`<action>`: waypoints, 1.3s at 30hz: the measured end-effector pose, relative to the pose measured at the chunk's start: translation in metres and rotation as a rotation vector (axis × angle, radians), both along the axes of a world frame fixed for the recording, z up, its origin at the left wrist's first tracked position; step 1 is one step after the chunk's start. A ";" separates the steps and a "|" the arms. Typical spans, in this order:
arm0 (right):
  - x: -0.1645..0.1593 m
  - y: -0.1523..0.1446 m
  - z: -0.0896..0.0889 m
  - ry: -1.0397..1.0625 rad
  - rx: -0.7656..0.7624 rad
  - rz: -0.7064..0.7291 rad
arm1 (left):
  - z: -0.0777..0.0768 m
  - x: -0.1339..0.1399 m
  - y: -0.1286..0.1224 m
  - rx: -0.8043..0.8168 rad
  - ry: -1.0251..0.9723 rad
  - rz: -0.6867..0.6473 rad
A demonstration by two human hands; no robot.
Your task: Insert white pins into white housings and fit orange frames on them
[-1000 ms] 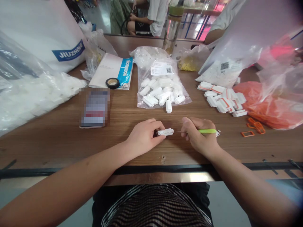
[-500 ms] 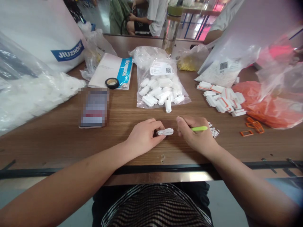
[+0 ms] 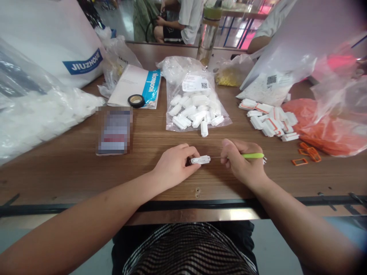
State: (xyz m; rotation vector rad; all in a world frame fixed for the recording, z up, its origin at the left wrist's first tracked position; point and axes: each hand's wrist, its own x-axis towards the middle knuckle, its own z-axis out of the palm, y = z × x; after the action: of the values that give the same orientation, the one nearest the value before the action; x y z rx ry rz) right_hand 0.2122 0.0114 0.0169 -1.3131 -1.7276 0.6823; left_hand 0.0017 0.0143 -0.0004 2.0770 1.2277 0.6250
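My left hand (image 3: pixel 178 163) pinches a small white plastic connector housing (image 3: pixel 202 160) between thumb and fingers, low over the table. Dark marks or holes run along the housing's side. Closed around a thin tool with a lime-green handle (image 3: pixel 252 156) is my right hand (image 3: pixel 241 160). The tool's fine metal shaft (image 3: pixel 215 157) points left, and its tip reaches the right end of the housing; whether it is inside cannot be made out. Small white pieces (image 3: pixel 264 160) lie partly hidden behind my right hand.
A clear bag (image 3: pixel 197 103) of white housings lies ahead. White housings with orange frames (image 3: pixel 271 120) are piled right, near loose orange frames (image 3: pixel 299 162) and an orange-filled bag (image 3: pixel 327 130). Left are a phone (image 3: pixel 114 131), black tape roll (image 3: pixel 136 101) and notebook (image 3: pixel 123 86).
My right hand has shifted right, away from the housing, and the tool's metal shaft now shows between them. My left hand and the housing have stayed in place.
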 end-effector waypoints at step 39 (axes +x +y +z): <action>0.000 -0.004 0.000 -0.021 0.047 0.008 | 0.000 0.000 0.001 0.003 -0.002 -0.004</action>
State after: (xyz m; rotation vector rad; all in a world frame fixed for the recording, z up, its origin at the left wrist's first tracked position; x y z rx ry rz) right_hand 0.2122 0.0072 0.0167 -1.2856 -1.7562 0.6315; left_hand 0.0015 0.0148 -0.0008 2.0806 1.2219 0.6277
